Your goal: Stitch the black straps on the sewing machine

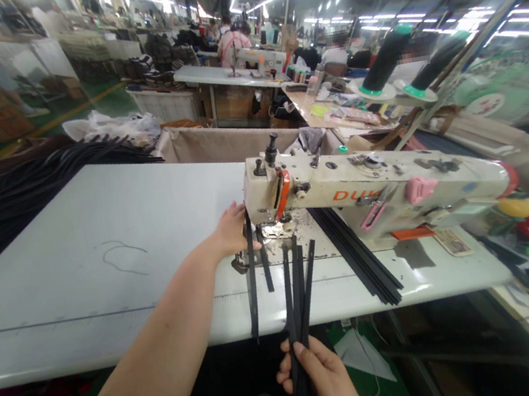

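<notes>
My right hand (318, 371) is closed around a bunch of black strips (294, 314), whose free ends fan out over the table's front edge. Left of the needle of the white sewing machine (313, 183), my left hand (234, 229) lies on the table with its fingers apart, partly hidden by the machine head. One long black strip (254, 287) runs down past its fingertips to the table edge. A shorter black strip (267, 268) lies just in front of the needle plate (277, 231).
A stack of black strips (358, 256) lies under the machine arm. Many long black strips (16, 199) are heaped beyond the table (143, 198) at left. Black thread cones (384, 63) stand behind the machine, near a fan (515, 88). A loose thread (121, 249) rests on the tabletop.
</notes>
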### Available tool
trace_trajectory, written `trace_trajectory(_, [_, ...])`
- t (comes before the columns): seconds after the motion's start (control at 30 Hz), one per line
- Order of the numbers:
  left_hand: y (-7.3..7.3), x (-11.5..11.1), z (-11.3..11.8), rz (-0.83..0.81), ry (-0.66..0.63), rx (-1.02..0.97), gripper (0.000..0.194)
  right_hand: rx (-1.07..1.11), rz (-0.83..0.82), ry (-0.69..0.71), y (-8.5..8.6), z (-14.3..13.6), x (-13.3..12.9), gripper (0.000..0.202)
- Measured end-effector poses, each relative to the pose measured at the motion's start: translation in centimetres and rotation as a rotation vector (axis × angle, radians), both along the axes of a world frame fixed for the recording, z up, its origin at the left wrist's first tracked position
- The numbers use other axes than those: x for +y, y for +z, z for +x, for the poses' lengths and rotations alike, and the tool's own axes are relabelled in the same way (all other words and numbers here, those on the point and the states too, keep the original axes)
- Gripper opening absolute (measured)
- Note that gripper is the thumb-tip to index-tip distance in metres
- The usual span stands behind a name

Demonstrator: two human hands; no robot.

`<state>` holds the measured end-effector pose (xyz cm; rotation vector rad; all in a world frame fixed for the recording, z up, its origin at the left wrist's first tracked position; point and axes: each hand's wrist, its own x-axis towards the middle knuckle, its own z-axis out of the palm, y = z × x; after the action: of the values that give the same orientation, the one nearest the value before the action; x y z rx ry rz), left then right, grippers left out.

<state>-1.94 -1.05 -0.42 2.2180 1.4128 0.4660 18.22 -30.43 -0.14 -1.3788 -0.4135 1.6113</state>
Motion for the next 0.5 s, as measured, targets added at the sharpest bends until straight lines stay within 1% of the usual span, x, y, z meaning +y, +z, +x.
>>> trace_trajectory(0.17, [0.12, -0.02, 0.02, -0.004, 0.001, 0.023, 0.103, -0.018, -0.001, -0.014, -0.08, -0.10, -0.03, 0.069])
trace_trajectory(0.33, [0.10, 0.05, -0.03, 0.007, -0.004, 0.020, 0.102, -0.028, -0.024, 0.024, 0.02, 0.07, -0.07, 0.076])
trace_trajectory(0.5, [-0.08, 0.16, 0.01, 0.001, -0.005, 0.031, 0.099, -0.044, 0.000, 0.032, -0.14, 0.01, -0.07, 0.073])
